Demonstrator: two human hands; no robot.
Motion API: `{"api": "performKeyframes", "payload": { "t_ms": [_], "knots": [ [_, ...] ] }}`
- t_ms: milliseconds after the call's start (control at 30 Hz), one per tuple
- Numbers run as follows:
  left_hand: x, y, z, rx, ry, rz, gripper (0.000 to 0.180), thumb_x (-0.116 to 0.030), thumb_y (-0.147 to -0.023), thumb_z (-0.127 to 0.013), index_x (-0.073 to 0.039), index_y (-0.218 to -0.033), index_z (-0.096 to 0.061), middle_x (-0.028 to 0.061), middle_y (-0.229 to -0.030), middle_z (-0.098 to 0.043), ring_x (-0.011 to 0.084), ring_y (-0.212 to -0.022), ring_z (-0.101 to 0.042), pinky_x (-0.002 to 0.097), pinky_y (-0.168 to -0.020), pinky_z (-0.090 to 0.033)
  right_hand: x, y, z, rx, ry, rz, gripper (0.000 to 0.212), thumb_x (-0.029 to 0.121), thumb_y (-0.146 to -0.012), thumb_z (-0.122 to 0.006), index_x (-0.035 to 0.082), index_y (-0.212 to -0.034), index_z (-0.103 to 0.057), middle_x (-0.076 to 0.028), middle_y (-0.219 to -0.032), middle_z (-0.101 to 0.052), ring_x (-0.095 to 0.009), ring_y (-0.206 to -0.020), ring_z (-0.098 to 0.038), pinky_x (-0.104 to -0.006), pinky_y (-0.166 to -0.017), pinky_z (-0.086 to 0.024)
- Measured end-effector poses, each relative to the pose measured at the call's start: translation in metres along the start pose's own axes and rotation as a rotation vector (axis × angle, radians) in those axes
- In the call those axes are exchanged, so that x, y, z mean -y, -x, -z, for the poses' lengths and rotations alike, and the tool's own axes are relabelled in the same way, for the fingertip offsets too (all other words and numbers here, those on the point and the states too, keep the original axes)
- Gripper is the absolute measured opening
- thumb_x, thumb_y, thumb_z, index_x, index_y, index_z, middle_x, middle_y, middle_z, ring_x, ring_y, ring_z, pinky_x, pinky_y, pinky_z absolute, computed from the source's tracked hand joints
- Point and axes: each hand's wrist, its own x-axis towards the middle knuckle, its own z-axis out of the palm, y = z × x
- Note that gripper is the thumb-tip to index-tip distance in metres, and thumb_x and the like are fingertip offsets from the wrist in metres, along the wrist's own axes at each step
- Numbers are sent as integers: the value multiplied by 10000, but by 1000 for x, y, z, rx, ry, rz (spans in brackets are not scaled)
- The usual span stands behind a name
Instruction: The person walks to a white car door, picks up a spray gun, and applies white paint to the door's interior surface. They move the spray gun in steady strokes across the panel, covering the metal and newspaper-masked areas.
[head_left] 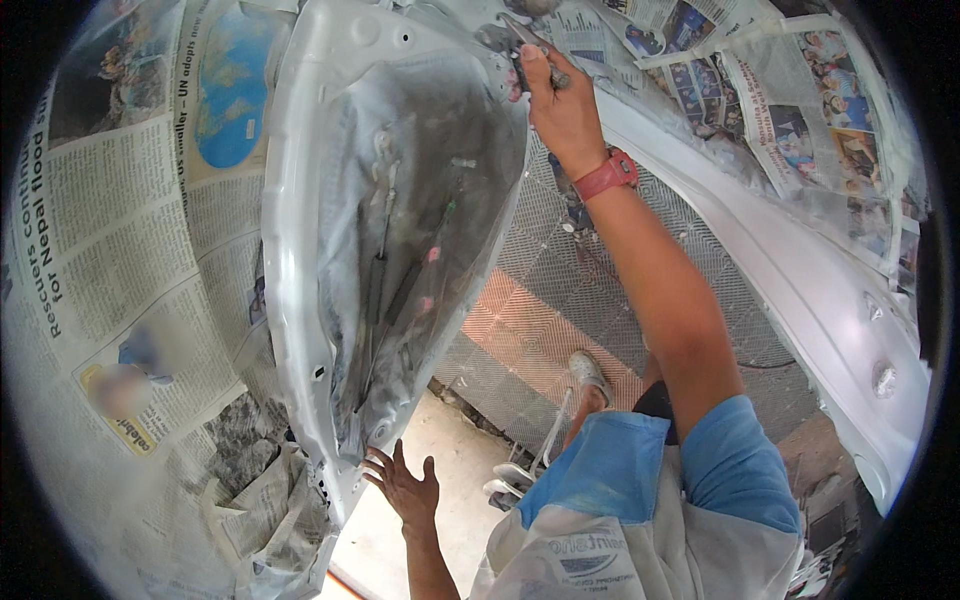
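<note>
In the upper middle, my right hand (pixel 565 115) is wrapped round a grey, paint-stained tool that looks like a spray gun (pixel 497 40). Its upper end runs out toward the picture's rim, so not all of it shows. Beside it stretches a silver-grey car body panel (pixel 292 230) with a curved edge and a plastic-covered hollow (pixel 425 190). Dark rods and cables show through that cloudy sheet. Low in the picture, my left hand (pixel 408 490) has its fingers apart, with the fingertips at the panel's lower narrow end. Whether they touch it I cannot tell.
Newspaper sheets (pixel 130 240) mask the left side, and more newspaper (pixel 750 110) covers the upper right. A long pale silver panel (pixel 800 310) slants down on the right. Below lie grey and orange floor tiles (pixel 560 320), with my shoe (pixel 590 375) on them.
</note>
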Motion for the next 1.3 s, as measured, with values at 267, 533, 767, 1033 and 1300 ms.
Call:
{"api": "performKeyframes", "payload": {
  "t_ms": [267,533,767,1033,1300],
  "knots": [
    [0,0,5,4,29,-9,819,-505,-973,-776,-75,-1617,-510,395,-1774,-151,662,-1626,-22,828,-1256,-91,57,5,-6,86,-169,-42,530,439,-1155,-601,34,-1488,-679,-69,-867,-731,-129,-740,-665,-303,-742,-572],
    [-1,2,7,-3,48,-14,832,-492,-954,-789,-65,-1614,-517,371,-1781,-170,637,-1635,-57,798,-1280,-84,53,5,-9,-206,0,114,535,479,-1161,-560,-3,-1360,-681,-56,-832,-717,-104,-610,-586,-283,-597,-494],
    [-5,4,10,-26,84,3,824,-431,-923,-824,-55,-1601,-546,335,-1787,-214,592,-1653,-93,748,-1319,-57,107,-5,-24,-90,-196,120,497,322,-1166,-588,11,-1553,-607,-95,-881,-780,-114,-772,-692,-309,-747,-577],
    [-9,2,17,0,128,31,817,-423,-926,-820,-50,-1600,-548,335,-1787,-214,575,-1661,-87,735,-1326,-38,69,-15,-39,-108,111,381,500,357,-1165,-586,98,-1592,-601,-112,-924,-779,-159,-742,-682,-343,-732,-571],
    [-8,3,21,20,169,39,821,-406,-929,-817,-56,-1615,-531,331,-1780,-242,568,-1664,-87,712,-1338,-31,22,14,-29,-149,355,77,519,318,-1115,-660,72,-1569,-605,-313,-1237,-758,-448,-1136,-758,-449,-963,-579]
  ]
}}
